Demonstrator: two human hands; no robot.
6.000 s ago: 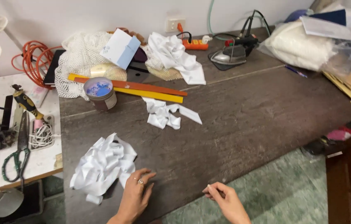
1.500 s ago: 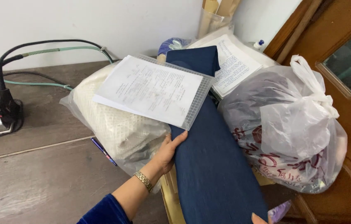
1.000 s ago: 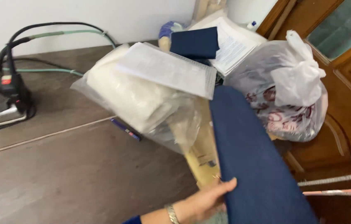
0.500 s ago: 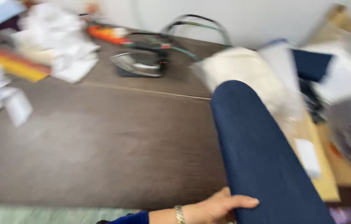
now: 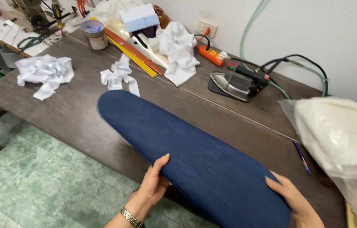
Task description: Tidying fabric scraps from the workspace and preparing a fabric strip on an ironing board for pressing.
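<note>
A long, rounded board covered in dark blue cloth (image 5: pixel 187 147) stretches over the dark wooden table (image 5: pixel 68 109), its rounded tip pointing to the far left. My left hand (image 5: pixel 155 183), with a wristwatch, grips its near edge. My right hand (image 5: pixel 292 202) grips the wide near end at the lower right. Both hands carry the board above the table.
A steam iron (image 5: pixel 233 84) with black cables sits at the back. White cloth pieces (image 5: pixel 43 71) (image 5: pixel 119 76) (image 5: pixel 178 46), yellow and orange rulers (image 5: pixel 136 57), a small tub (image 5: pixel 95 33) and an orange power strip (image 5: pixel 212 55) lie around. A clear bag of white material (image 5: pixel 339 135) rests at the right.
The blue board has been pulled out from the pile at the right and swung over the table. My view turned left, and both hands now hold the board.
</note>
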